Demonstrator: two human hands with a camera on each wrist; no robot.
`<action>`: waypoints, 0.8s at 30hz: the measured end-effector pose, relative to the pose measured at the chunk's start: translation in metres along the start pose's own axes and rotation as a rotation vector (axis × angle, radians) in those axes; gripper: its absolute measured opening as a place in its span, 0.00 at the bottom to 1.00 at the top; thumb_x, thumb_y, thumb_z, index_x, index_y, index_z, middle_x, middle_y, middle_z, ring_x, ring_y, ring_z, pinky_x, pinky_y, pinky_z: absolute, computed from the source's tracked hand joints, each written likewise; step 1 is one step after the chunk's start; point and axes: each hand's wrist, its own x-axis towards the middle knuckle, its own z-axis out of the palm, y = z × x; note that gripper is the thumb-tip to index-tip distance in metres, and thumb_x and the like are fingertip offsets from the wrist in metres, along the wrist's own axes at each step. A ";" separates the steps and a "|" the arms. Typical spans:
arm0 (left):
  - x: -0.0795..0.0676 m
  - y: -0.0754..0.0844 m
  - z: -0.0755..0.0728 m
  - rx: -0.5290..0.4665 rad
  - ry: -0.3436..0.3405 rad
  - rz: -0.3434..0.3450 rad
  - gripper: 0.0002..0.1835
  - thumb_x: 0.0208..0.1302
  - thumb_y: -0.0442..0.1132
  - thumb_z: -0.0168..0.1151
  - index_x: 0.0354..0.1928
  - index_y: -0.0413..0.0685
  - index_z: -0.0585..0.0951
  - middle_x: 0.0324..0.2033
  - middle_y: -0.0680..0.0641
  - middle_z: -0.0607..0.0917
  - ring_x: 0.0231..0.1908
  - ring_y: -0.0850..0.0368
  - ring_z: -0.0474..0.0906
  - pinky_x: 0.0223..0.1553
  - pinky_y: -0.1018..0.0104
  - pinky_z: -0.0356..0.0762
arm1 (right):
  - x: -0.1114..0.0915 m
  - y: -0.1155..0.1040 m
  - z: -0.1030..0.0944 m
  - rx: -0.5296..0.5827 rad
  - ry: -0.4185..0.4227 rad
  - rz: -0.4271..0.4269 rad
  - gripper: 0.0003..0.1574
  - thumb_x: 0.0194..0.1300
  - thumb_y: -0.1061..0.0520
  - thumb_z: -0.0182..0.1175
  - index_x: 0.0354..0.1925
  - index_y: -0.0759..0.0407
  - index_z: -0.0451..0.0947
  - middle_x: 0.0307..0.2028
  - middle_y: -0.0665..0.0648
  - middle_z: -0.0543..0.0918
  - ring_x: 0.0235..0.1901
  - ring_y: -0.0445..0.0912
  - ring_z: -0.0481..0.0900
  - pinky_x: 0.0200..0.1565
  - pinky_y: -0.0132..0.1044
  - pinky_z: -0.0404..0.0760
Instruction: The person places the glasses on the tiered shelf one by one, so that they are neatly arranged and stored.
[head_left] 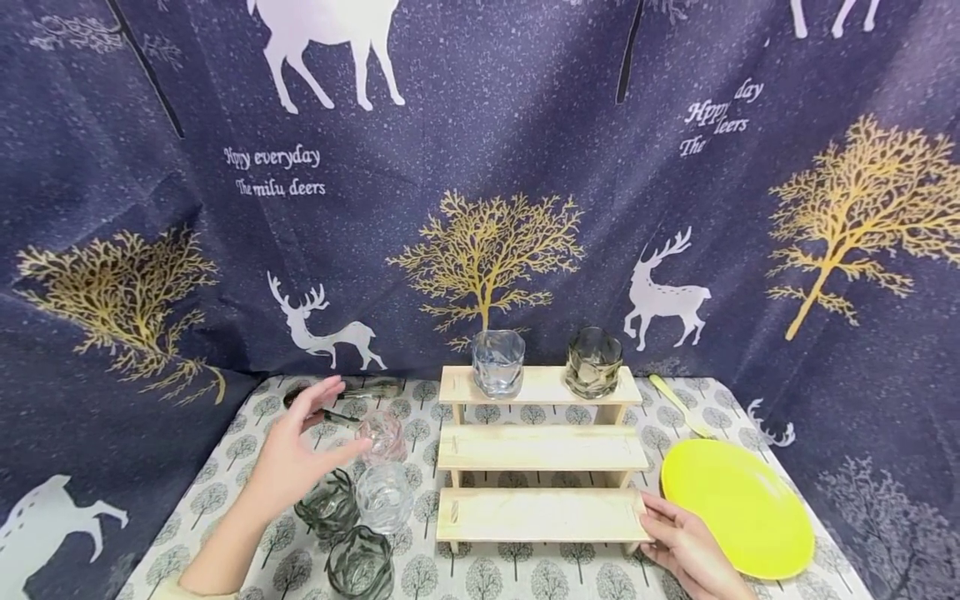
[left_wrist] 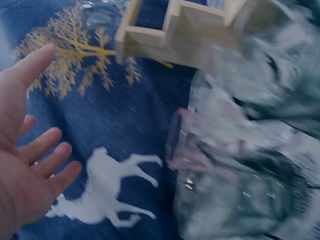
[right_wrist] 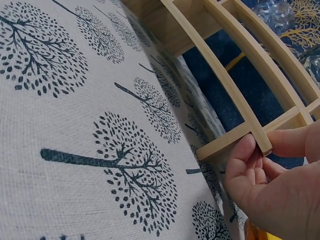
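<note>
A three-step wooden rack (head_left: 542,450) stands in the middle of the table. My right hand (head_left: 686,542) pinches the right end of its lowest step, thumb above and fingers below, as the right wrist view (right_wrist: 272,175) shows close up. On the top step sit a clear glass (head_left: 498,364) and a smoky brown glass (head_left: 594,363). My left hand (head_left: 292,454) is raised with thumb and fingers spread, holding nothing. Beside its thumb is a pink glass (head_left: 386,440). Nearer stand another clear glass (head_left: 386,498) and two dark grey-green glasses, one left (head_left: 330,510) and one in front (head_left: 362,567).
A yellow oval plate (head_left: 738,508) lies right of the rack, with a yellow-handled utensil (head_left: 678,404) behind it. Dark-handled utensils (head_left: 341,415) lie behind the left hand, partly hidden. A dark blue deer-print cloth (head_left: 480,150) hangs behind the table.
</note>
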 end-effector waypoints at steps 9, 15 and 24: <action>-0.042 -0.043 0.000 0.086 -0.065 -0.088 0.46 0.57 0.51 0.81 0.76 0.57 0.68 0.68 0.49 0.76 0.64 0.51 0.71 0.56 0.71 0.72 | 0.000 0.002 0.001 0.003 0.004 0.004 0.43 0.81 0.61 0.52 0.76 0.82 0.42 0.48 0.51 0.80 0.43 0.44 0.80 0.45 0.35 0.83; -0.064 -0.066 -0.003 0.080 -0.073 -0.147 0.46 0.56 0.51 0.81 0.75 0.58 0.70 0.69 0.48 0.75 0.64 0.49 0.71 0.57 0.78 0.67 | -0.001 0.000 0.001 0.005 0.012 0.011 0.44 0.80 0.60 0.53 0.76 0.81 0.42 0.48 0.53 0.80 0.43 0.44 0.80 0.45 0.35 0.83; -0.088 -0.096 0.004 0.058 -0.094 -0.198 0.48 0.55 0.52 0.81 0.76 0.60 0.67 0.67 0.48 0.76 0.62 0.56 0.74 0.55 0.76 0.73 | -0.001 0.001 0.000 0.004 0.005 0.017 0.44 0.80 0.59 0.53 0.76 0.81 0.42 0.49 0.54 0.79 0.44 0.44 0.79 0.46 0.36 0.83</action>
